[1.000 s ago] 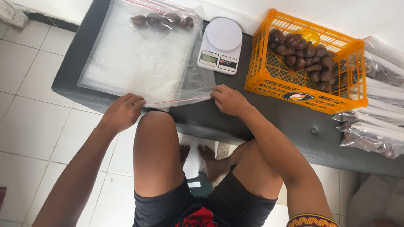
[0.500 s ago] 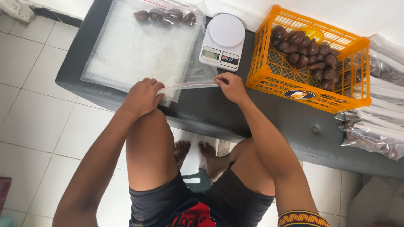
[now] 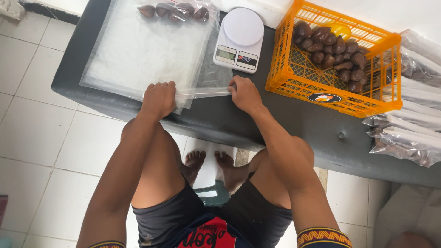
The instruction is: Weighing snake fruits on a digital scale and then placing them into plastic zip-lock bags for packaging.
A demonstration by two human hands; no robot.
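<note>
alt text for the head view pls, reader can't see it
Both hands, left and right, press the near edge of a clear bag holding brown fruits on a dark bench. Behind are a white scale and an orange crate.

Home packing spot: white tiled floor (image 3: 41,138), dark padded bench (image 3: 275,124) as worktable, kitchen scale (image 3: 239,39), orange crate (image 3: 333,55) of brown fruit, filled plastic bags (image 3: 406,138).
</note>
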